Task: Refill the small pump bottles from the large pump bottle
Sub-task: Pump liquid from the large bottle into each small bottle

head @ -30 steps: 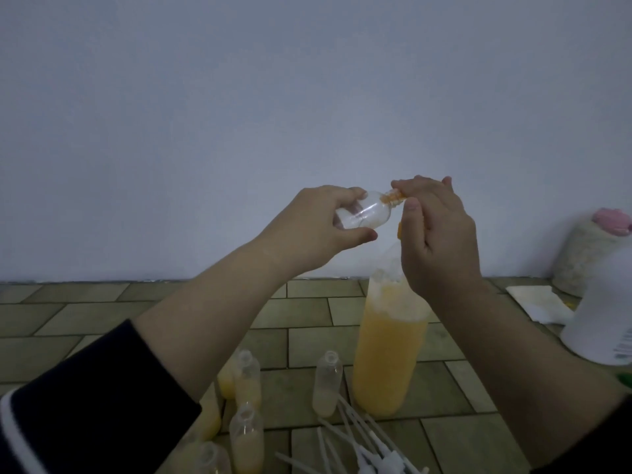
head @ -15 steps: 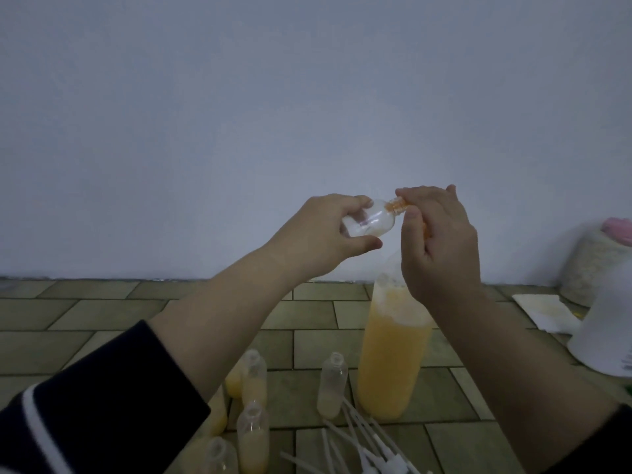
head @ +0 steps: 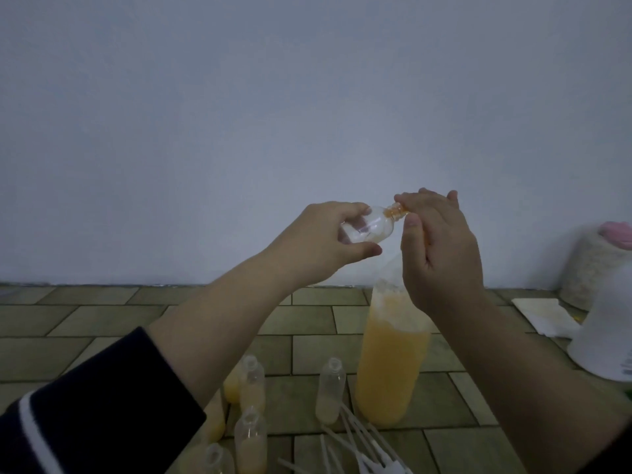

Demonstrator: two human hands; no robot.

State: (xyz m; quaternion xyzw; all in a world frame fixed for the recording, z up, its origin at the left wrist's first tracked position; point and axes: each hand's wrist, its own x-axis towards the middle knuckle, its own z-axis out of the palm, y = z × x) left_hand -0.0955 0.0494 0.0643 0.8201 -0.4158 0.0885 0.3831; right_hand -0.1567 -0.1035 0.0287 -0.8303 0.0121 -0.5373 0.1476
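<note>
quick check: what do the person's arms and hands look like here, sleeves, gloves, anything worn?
Both hands, left hand and right hand, are bare, with no gloves, rings or watch visible. The left sleeve is dark navy with a white stripe, pushed up above the forearm. The right sleeve, also dark, barely shows at the frame's corner.

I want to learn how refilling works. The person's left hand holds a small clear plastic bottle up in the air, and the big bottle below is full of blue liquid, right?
Almost. The head view shows the left hand holding the small clear plastic bottle up in the air, but the liquid in the big bottle below is orange-yellow, not blue.
</note>
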